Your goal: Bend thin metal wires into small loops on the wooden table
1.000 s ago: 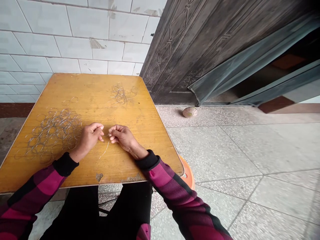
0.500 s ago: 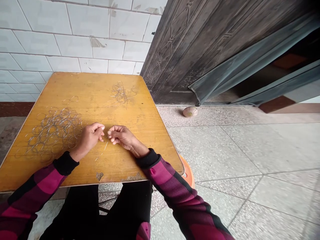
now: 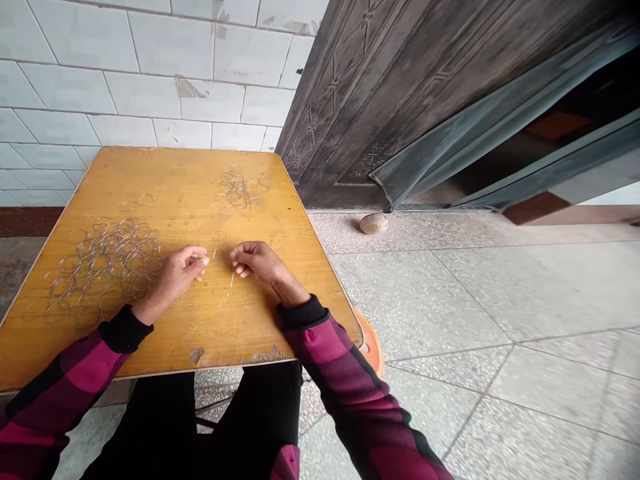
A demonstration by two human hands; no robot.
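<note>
My right hand (image 3: 257,263) pinches a thin metal wire (image 3: 231,285) between thumb and fingertips above the table. One length of it slants down toward the table's near edge. My left hand (image 3: 181,272) is to its left, a small gap apart, thumb and fingers drawn together; whatever they may hold is too small to make out. A short bright sliver of wire (image 3: 215,254) shows in the gap, and I cannot tell if it joins the held wire. Beside my left hand lies a tangled heap of looped wires (image 3: 107,260).
A smaller bunch of wires (image 3: 237,187) lies toward the far right of the wooden table (image 3: 190,177), and a single twisted loop (image 3: 137,202) at the far left. An orange stool (image 3: 371,347) stands under the right edge. A ball (image 3: 373,223) rests on the floor by the door.
My right hand has moved right, away from my left hand, carrying the wire along. My left hand stays nearly in place. The view has shifted slightly.
</note>
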